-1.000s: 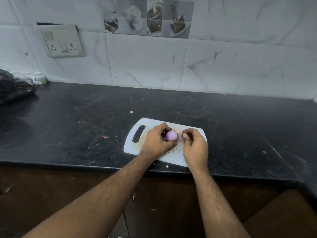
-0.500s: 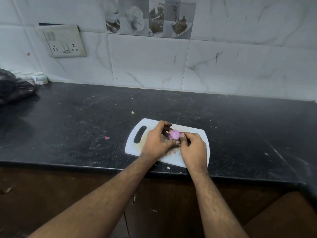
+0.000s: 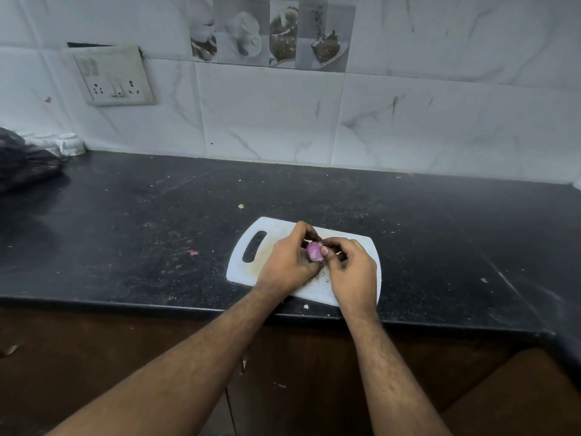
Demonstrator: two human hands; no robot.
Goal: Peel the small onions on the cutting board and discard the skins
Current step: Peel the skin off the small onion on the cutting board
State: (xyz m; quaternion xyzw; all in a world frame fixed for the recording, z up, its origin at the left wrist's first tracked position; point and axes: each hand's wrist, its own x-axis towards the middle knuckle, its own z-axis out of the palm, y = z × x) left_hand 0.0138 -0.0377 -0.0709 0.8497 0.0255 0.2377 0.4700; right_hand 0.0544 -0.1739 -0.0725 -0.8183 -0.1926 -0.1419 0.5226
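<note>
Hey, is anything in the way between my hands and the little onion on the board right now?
Nothing visible. The left hand already has a grip on the small onion, and the right hand has its thumb on the onion's right side. Both are over the cutting board.

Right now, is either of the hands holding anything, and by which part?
The left hand holds a small purple onion around its left side. The right hand has its thumb on the onion's right end.

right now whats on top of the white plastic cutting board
Both hands, left hand and right hand, hold a small purple onion over the white plastic cutting board; brownish scraps beneath are mostly covered.
</note>
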